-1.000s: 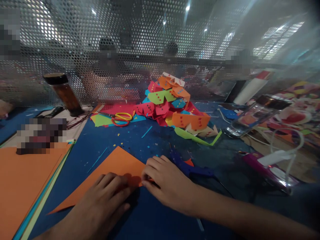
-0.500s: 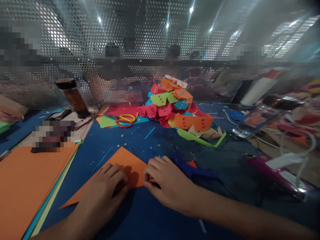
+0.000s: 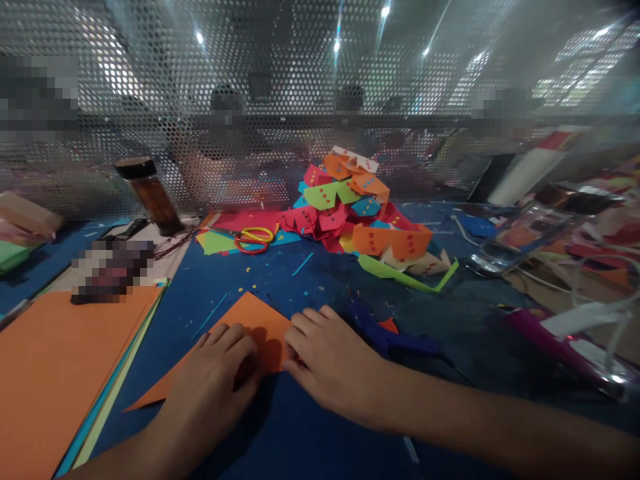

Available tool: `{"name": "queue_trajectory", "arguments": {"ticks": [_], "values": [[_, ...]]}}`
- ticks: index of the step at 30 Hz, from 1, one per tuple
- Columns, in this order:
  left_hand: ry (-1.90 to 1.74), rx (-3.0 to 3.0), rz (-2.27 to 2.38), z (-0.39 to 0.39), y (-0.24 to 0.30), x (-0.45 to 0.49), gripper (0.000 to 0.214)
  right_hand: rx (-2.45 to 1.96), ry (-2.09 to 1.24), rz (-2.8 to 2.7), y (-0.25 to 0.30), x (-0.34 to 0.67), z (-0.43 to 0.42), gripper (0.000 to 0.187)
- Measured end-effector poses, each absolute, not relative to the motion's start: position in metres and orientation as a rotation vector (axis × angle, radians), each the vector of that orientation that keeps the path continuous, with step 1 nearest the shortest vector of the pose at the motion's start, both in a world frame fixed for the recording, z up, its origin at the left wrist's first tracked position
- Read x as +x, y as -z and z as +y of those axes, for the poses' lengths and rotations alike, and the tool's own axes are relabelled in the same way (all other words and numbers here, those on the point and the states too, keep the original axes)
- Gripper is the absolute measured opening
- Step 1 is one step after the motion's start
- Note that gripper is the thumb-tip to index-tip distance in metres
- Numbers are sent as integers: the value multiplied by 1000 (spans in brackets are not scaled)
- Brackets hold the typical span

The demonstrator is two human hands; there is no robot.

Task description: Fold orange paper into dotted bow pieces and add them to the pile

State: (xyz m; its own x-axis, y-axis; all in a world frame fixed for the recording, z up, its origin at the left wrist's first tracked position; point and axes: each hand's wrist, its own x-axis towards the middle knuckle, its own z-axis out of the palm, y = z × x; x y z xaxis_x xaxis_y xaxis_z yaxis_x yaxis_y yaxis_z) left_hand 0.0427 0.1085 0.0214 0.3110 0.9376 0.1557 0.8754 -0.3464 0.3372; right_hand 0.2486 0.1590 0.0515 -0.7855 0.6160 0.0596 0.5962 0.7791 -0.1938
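Observation:
An orange paper triangle (image 3: 247,320) lies on the blue table (image 3: 300,440) in front of me. My left hand (image 3: 213,383) rests flat on its lower part, fingers stretched forward. My right hand (image 3: 333,363) lies on the paper's right edge, with its fingertips bent and pressed against that edge. Nothing is lifted off the table.
A pile of cut, dotted coloured paper (image 3: 360,217) sits at the back centre, with red-and-yellow scissors (image 3: 253,239) to its left. A stack of coloured sheets (image 3: 55,373) lies at left, a dark jar (image 3: 147,193) behind it. Bottles and clutter (image 3: 550,227) fill the right side. A perforated metal screen (image 3: 300,100) closes the back.
Both hands stayed on the orange paper. The view drifted slightly, and my left hand slid a little forward and right along the sheet.

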Motion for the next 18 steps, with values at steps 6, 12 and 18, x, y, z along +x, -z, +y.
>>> {"name": "queue_trajectory", "arguments": {"ticks": [6, 12, 18], "values": [[-500, 2423, 1676, 106, -24, 43, 13, -971, -255, -2859, -50, 234, 154, 9], [-398, 2302, 1721, 98, -30, 37, 12, -982, -267, -2829, -46, 235, 155, 11], [-438, 2268, 1785, 95, -27, 29, 11, -971, -201, -2841, -44, 236, 154, 11]]}}
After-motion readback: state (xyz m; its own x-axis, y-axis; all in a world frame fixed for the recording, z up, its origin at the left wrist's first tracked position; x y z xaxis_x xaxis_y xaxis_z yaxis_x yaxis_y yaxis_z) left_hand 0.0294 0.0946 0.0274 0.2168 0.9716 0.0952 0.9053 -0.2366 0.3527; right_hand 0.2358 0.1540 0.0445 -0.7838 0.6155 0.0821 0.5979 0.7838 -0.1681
